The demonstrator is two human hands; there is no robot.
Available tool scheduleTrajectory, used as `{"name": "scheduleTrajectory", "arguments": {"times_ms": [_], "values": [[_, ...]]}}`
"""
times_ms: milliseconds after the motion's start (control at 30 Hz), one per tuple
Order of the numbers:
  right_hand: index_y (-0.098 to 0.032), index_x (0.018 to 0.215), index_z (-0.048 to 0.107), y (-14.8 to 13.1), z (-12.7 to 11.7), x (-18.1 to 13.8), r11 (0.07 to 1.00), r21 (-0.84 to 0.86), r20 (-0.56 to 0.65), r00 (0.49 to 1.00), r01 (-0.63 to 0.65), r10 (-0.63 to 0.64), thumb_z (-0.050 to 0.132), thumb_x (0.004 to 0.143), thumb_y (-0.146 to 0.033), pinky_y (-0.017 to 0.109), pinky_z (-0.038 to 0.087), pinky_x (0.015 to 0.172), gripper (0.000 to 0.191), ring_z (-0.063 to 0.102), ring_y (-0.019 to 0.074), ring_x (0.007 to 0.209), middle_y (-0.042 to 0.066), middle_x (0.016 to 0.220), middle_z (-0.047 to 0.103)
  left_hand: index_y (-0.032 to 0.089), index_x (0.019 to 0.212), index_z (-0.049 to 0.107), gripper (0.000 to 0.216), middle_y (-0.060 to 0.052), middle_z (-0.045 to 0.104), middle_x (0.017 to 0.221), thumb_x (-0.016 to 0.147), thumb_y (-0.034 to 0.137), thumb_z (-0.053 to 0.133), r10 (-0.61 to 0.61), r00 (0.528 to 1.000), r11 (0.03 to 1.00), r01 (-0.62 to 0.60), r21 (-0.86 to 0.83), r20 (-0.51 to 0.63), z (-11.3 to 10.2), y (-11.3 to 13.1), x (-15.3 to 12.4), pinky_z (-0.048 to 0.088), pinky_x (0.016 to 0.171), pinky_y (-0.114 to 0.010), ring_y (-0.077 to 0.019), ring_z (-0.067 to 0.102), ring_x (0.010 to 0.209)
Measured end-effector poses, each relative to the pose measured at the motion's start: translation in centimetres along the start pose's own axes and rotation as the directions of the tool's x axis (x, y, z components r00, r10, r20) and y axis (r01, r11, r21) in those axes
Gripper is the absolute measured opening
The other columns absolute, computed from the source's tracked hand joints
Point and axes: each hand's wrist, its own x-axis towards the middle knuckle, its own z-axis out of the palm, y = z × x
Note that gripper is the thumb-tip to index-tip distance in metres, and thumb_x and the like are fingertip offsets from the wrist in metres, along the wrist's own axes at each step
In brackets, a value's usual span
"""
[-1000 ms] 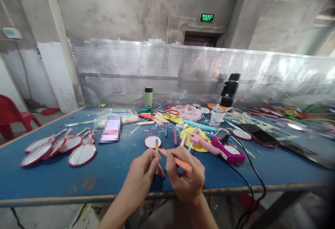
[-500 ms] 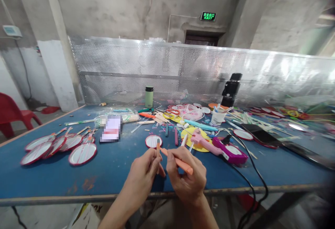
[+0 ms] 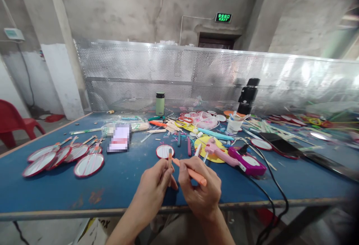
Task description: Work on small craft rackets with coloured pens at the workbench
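Observation:
My left hand (image 3: 155, 189) is closed around a thin wooden stick (image 3: 169, 157) held upright, its tip poking above my fingers. My right hand (image 3: 200, 192) grips an orange pen-like tool (image 3: 193, 174) that slants down to the right, its point close to the stick. Both hands hover over the near edge of the blue table (image 3: 120, 177). Just beyond them lies a small round white disc with a red rim (image 3: 164, 151).
Several red-rimmed round fans (image 3: 64, 157) lie at the left. A pink glue gun (image 3: 217, 151) and a magenta tool (image 3: 248, 163) with black cables sit to the right. A green flask (image 3: 159, 104), a white cup (image 3: 232, 125) and scattered sticks crowd the back, before a perforated metal screen (image 3: 196, 77).
Almost nothing: my hands stay in place with the stick and the orange tool; the view shifted very slightly.

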Motion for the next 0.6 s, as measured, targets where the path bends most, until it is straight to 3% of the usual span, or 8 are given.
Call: {"name": "scheduleTrajectory", "arguments": {"times_ms": [600], "values": [[-0.018,0.083,0.063,0.05,0.17,0.09,1.0,0.001,-0.009,1.0,-0.007,0.007,0.057,0.088,-0.007,0.021,0.045,0.06,0.013,0.057,0.0086,0.06,0.0,0.067,0.064,0.02,0.08,0.048,0.025,0.003,0.059,0.065,0.099,0.035,0.042,0.021,1.0,1.0,-0.021,0.012,0.005,-0.01,-0.32,0.06,0.031,0.056,-0.022,-0.0113,0.049,0.06]]}}
